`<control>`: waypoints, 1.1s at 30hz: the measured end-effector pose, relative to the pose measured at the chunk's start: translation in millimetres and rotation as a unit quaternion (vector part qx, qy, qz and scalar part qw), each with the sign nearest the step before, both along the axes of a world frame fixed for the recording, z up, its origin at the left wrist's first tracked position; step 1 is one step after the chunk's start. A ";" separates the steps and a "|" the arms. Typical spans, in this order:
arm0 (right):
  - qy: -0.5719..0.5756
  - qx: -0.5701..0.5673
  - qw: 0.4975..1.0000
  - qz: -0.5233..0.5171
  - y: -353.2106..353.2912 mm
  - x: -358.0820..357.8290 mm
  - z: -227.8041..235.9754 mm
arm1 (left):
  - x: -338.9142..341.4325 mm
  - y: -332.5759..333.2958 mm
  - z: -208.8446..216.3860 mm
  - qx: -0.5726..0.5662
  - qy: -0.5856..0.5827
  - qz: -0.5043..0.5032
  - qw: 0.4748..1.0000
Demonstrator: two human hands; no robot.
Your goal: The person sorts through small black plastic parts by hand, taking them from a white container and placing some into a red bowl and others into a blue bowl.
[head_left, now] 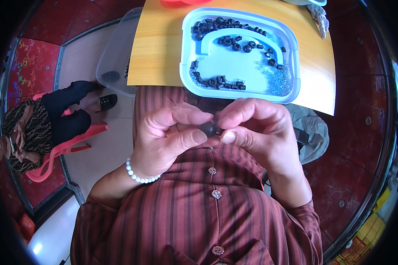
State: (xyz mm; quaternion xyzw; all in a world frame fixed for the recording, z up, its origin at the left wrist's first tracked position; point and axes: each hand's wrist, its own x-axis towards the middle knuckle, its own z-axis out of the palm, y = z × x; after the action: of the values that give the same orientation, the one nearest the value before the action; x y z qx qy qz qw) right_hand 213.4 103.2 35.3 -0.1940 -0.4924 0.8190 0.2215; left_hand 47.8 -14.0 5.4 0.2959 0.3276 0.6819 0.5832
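My left hand [161, 134], with a white bead bracelet [137, 177] at its wrist, pinches a small round black part [208, 128] between thumb and fingers. From the other side my right hand [263, 128] closes thumb and forefinger at the same part's right end. Whether a second small piece is between the right fingertips is hard to make out. Both hands are in front of my chest, just short of the table edge. Beyond them is a light blue tray [185, 62] with many black round and cylindrical parts [216, 82] and a heap of tiny transparent pieces [276, 79].
A curved light blue divider [241, 32] lies inside the tray on the wooden table [159, 44]. Left of the table stands a transparent bin [112, 57]. A person [35, 128] sits on a red plastic chair [53, 163] at the left. A plastic bag [314, 132] is below the table at right.
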 end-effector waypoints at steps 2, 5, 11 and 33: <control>0.032 -0.129 0.991 0.030 1.2 -0.5 -9.1 | 2.5 -0.5 -0.3 0.003 0.001 0.011 1.000; 0.028 -0.260 0.963 0.068 0.9 1.2 -18.3 | -3.0 -3.5 -10.5 0.033 0.079 0.007 0.996; 0.065 -0.401 0.909 0.100 -10.2 5.9 -32.2 | 3.0 0.7 -2.1 0.035 0.230 0.075 0.970; 0.148 -0.451 0.862 0.179 -22.4 9.1 -42.9 | -6.6 3.4 2.9 0.216 0.509 0.025 0.833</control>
State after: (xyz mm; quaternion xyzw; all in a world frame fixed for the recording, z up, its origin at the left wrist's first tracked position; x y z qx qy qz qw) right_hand 222.5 80.8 -7.6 -0.0576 -0.0567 0.9963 0.0292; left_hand 41.2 -10.6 8.3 0.7111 0.4298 0.5030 0.2377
